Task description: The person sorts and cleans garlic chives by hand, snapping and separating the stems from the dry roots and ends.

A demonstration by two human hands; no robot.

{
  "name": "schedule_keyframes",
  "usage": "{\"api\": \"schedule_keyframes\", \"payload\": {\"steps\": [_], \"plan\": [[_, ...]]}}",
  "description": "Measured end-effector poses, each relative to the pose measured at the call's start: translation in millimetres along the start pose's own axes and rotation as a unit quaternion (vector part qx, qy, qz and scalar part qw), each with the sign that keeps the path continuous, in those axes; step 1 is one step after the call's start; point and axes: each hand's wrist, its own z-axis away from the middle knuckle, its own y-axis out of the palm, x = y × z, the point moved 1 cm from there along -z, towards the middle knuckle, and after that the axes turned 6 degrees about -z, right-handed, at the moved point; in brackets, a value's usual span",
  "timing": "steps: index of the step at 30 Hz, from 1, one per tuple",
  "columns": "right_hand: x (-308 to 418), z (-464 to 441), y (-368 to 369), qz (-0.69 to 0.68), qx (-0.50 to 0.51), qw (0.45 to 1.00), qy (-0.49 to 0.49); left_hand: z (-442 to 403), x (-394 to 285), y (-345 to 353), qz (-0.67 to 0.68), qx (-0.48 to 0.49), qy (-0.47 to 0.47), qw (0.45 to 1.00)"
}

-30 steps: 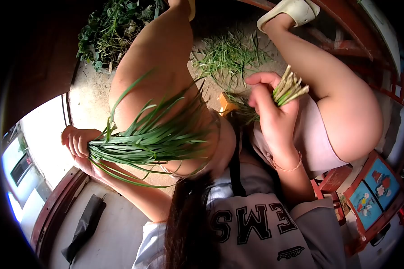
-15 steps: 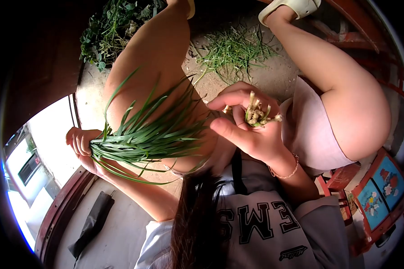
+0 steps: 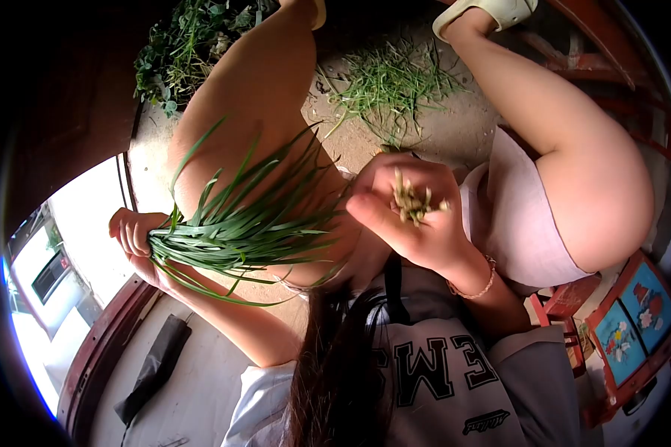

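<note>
My left hand (image 3: 140,240) is closed around the base of a bunch of garlic chives (image 3: 238,237). Their long flat green leaves fan out to the right across my thigh. In front of my lap, my right hand (image 3: 417,216) is cupped with the palm up and the fingers curled. A small clump of pale, brownish chive root ends (image 3: 411,200) lies in its palm, slightly blurred. The leaf tips reach close to my right thumb without plainly touching it.
Loose green cuttings (image 3: 395,86) lie in a pile on the floor between my feet. A heap of leafy greens (image 3: 194,59) sits beyond my left knee. On the right stands a red-framed chair with blue floral panels (image 3: 634,320). A black object (image 3: 153,369) lies at lower left.
My right hand has turned slightly, its fingers curling in behind the root ends, which have shifted a little left and down in the palm. The left hand and chives stay almost still.
</note>
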Motion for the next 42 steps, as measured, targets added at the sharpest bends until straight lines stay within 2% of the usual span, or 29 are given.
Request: {"api": "schedule_keyframes", "payload": {"steps": [2, 4, 5, 12, 14, 17, 23, 30, 32, 35, 39, 42], "plan": [[-1, -1, 3, 0.0, -0.009, 1.0, 0.002, 1, -1, 0, 0.005, -0.013, -0.006, 1.0], [5, -1, 6, -0.047, -0.05, 0.994, 0.079, 1, 0, 1, 0.005, -0.008, -0.002, 1.0], [6, -2, 7, -0.047, -0.049, 0.995, 0.08, 1, 0, 1, 0.005, -0.004, 0.001, 1.0], [11, -7, 12, -0.018, -0.046, 0.997, 0.052, 1, -2, -1, 0.006, -0.005, -0.008, 1.0], [9, -10, 13, 0.009, -0.034, 0.999, -0.002, 1, -1, -1, 0.003, -0.006, -0.006, 1.0], [8, -12, 15, -0.009, -0.024, 1.0, -0.009, 1, -2, -1, -0.001, -0.004, -0.009, 1.0], [12, -12, 16, -0.051, -0.025, 0.998, 0.028, 0, -1, -1, 0.007, -0.004, -0.016, 1.0], [5, -11, 15, -0.065, -0.034, 0.997, 0.025, -1, -1, -2, 0.008, 0.0, -0.026, 1.0], [3, -14, 13, 0.019, -0.023, 0.999, -0.043, -1, -2, -3, 0.01, -0.001, -0.02, 1.0], [0, -9, 6, 0.029, -0.108, 0.991, 0.067, -1, -6, -3, 0.012, -0.003, -0.001, 1.0], [-11, -8, -12, 0.001, -0.187, 0.978, 0.097, -1, -9, -3, 0.007, -0.012, 0.003, 1.0], [-10, -5, -10, -0.003, -0.231, 0.961, 0.154, -1, -13, -5, -0.002, -0.016, -0.001, 1.0]]}}
